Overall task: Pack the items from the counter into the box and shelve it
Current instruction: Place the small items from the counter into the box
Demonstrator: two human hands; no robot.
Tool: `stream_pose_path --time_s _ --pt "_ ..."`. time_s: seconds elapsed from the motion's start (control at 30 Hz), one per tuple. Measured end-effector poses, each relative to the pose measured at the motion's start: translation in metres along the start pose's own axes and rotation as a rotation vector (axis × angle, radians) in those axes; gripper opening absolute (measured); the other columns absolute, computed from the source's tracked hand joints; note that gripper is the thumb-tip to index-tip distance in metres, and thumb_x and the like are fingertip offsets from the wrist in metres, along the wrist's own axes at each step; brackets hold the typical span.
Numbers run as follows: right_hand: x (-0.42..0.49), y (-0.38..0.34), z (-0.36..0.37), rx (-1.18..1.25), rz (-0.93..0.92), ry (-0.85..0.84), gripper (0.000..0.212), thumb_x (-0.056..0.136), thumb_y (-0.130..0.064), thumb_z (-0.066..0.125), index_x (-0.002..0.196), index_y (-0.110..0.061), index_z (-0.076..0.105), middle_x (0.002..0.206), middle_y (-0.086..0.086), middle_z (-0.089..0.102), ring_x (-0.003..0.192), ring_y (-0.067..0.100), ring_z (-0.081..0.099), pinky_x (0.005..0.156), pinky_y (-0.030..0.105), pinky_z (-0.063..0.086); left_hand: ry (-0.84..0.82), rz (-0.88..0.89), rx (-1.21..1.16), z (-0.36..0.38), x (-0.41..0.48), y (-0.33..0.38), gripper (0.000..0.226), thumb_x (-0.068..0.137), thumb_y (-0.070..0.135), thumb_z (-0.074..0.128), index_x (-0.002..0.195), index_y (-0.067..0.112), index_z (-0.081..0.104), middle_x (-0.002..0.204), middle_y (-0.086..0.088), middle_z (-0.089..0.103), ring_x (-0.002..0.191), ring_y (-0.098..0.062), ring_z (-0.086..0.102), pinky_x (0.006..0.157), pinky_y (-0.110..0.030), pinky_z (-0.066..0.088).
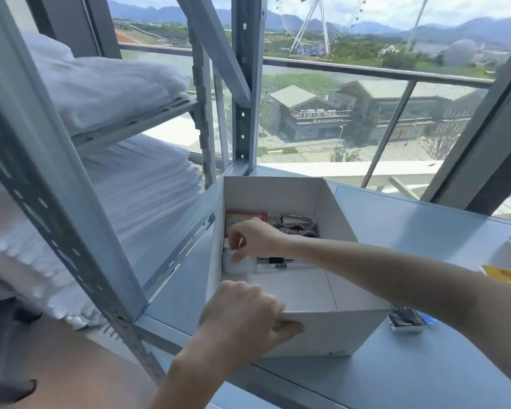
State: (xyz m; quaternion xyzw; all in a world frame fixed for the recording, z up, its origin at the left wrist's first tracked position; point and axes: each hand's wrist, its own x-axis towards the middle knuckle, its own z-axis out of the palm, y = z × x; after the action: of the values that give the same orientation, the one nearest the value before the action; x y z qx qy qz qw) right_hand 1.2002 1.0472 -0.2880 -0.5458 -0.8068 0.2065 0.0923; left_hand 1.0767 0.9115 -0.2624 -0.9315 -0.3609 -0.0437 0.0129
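White box (322, 332): left hand (242, 317) grips rim; right fingers (236, 243) pinch small white item (239, 265).

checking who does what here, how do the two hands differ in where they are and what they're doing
The left hand clamps the near rim of the white box, thumb on the outer wall; the right hand reaches down inside, at the far left corner. The left grip is closed on cardboard; the right pinches at a small white item, grip unclear. Both are bare and at the same box.
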Motion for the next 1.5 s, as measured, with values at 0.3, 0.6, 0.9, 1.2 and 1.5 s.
stream_pose_path --time_s 0.3,0.6,0.9,1.2,1.5 --pt "-0.013 -0.004 0.016 -0.075 -0.030 0.110 0.013 0.076 -0.015 0.071 0.079 -0.009 0.061 0.081 0.006 0.063 0.074 0.029 0.059 0.062 0.032 0.043 0.007 -0.015 0.014 -0.003 0.000 0.002 0.048 0.086 0.067 0.033 0.071 0.023 0.046 0.090 -0.004 0.068 0.084 -0.028 0.060 0.061 -0.031 0.023" --pt "-0.011 -0.005 -0.003 -0.249 -0.076 0.007 0.034 0.066 -0.036 0.079 0.093 -0.021 0.064 0.098 -0.005 0.061 0.089 0.012 0.045 0.056 0.026 0.032 0.015 -0.015 0.023 -0.004 0.000 0.002 0.053 0.086 0.067 0.033 0.077 0.020 0.056 0.088 -0.004 0.068 0.083 -0.029 0.060 0.060 -0.031 0.024" --pt "-0.019 -0.002 -0.002 -0.318 -0.022 -0.146 0.045 0.062 -0.034 0.082 0.098 -0.019 0.060 0.100 0.001 0.060 0.087 0.023 0.056 0.067 0.035 0.044 0.016 -0.023 0.031 -0.004 0.000 0.003 0.052 0.086 0.068 0.028 0.074 0.022 0.051 0.086 -0.002 0.068 0.082 -0.027 0.060 0.059 -0.032 0.024" --pt "-0.091 0.009 -0.074 -0.113 -0.067 0.106 0.031 0.080 -0.029 0.071 0.106 -0.016 0.061 0.109 0.002 0.064 0.091 0.013 0.061 0.077 0.033 0.053 0.043 0.004 -0.106 -0.006 0.007 0.018 0.039 0.087 0.061 0.034 0.081 0.025 0.047 0.083 0.006 0.063 0.078 -0.018 0.059 0.053 -0.030 0.027" --pt "-0.329 0.145 -0.119 -0.132 0.373 0.494 0.007 0.082 -0.003 0.066 0.089 -0.004 0.068 0.086 0.008 0.070 0.075 0.016 0.065 0.072 0.024 0.054 0.367 -0.026 -0.148 -0.014 0.069 0.126 0.032 0.076 0.038 0.068 0.065 0.013 0.051 0.056 -0.001 0.052 0.045 -0.023 0.053 0.037 -0.024 0.035"
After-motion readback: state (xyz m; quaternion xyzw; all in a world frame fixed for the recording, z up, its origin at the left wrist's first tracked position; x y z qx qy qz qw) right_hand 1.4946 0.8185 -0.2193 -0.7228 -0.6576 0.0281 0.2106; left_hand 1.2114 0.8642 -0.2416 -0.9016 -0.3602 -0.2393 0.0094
